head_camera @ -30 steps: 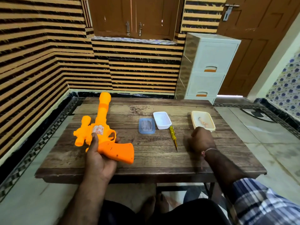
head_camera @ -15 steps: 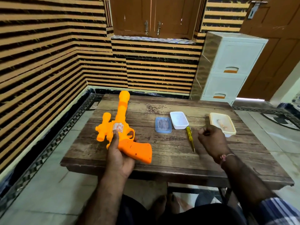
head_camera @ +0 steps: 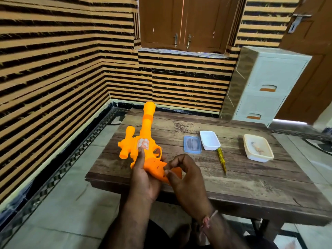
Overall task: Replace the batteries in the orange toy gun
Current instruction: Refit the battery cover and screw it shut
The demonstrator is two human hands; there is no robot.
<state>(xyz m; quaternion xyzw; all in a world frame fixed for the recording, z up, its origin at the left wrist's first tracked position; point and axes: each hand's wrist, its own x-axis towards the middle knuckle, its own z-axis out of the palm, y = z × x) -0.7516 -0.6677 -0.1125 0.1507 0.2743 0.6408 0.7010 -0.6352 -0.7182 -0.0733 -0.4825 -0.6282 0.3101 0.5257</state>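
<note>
The orange toy gun [head_camera: 143, 141] is held above the left end of the wooden tabletop [head_camera: 251, 180], barrel pointing away, with the left hand [head_camera: 144, 178] wrapped around its grip and the thumb lying up the body. The right hand [head_camera: 185, 177] has its fingertips curled onto the grip's butt. Further right lie a blue lid [head_camera: 192, 144], a white tray [head_camera: 209, 140], a yellow screwdriver [head_camera: 221, 159] and a cream tray [head_camera: 258, 147].
</note>
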